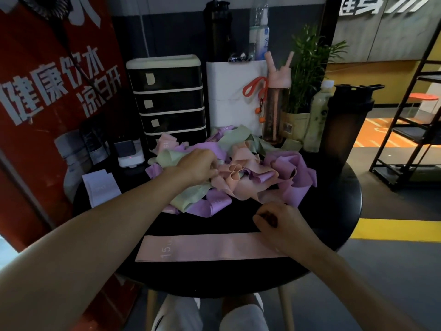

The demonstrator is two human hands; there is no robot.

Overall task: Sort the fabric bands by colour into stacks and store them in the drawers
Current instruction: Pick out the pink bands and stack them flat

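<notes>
Left hand (198,166): reaching into the pile, fingers curled, pinching a fold of a peach band (229,173).
Right hand (274,218): just above the right end of the flat pink band (202,247), fingers curled; cannot tell in this dim, soft view whether pinching anything or merely clenched.
Step in hand: by judgement, drawing the next band out of the tangle for a stack.
Doing it well: lift one loop only; tease slowly, so purple and green neighbours slip off rather than trail along; pin the laid band's end with the right hand; check tone against it before stacking; lay flat, edges squared, print facing the same way.
Pink stack: one band, flat near the front edge of the black table (334,211), marked 15.
Pale band (100,187): one, flat at the table's left side, apart from the heap.
Pile of bands (286,168): mid-table, between the pink stack and the drawers; four colours: purple, green, peach, pale pink.
Drawers (167,101): four fronts showing, all closed, at the back left; the lowest partly hidden behind the pile; paper tags on the upper three.
</notes>
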